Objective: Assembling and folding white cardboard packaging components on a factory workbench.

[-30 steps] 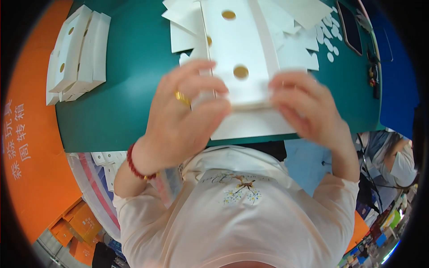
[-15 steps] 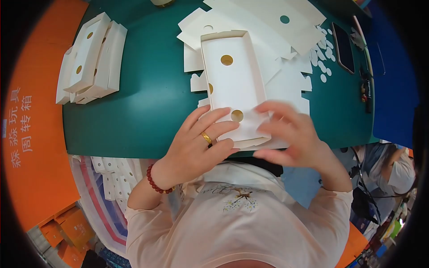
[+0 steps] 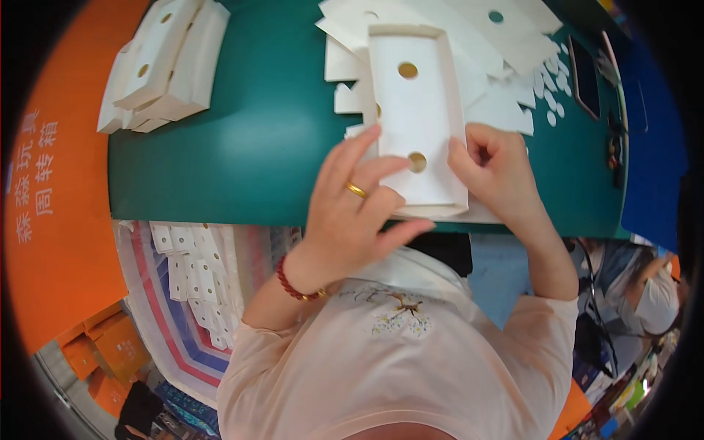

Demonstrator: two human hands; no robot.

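Observation:
A shallow white cardboard box [image 3: 418, 121] with round holes in its base and left wall lies at the table's near edge, its inside facing up. My right hand [image 3: 499, 172] pinches the box's right wall, thumb inside and curled fingers outside. Over the near left part of the box is my left hand [image 3: 359, 194], its fingers spread. One fingertip is at the left wall and another reaches to the near hole; firm contact cannot be made out. Flat white cardboard blanks [image 3: 506, 44] lie under and beyond the box.
Folded white boxes [image 3: 161, 66] are stacked at the far left of the green table [image 3: 271, 117]. Small white discs [image 3: 546, 84] and a phone [image 3: 584, 77] lie at the right. Below the left edge, a striped bag [image 3: 169, 315] holds several white boxes. Another person [image 3: 649, 282] is at the right.
My right hand has come onto the box's right wall and closed on it. My left fingers have spread wider. The whole view has shifted, with the table appearing higher.

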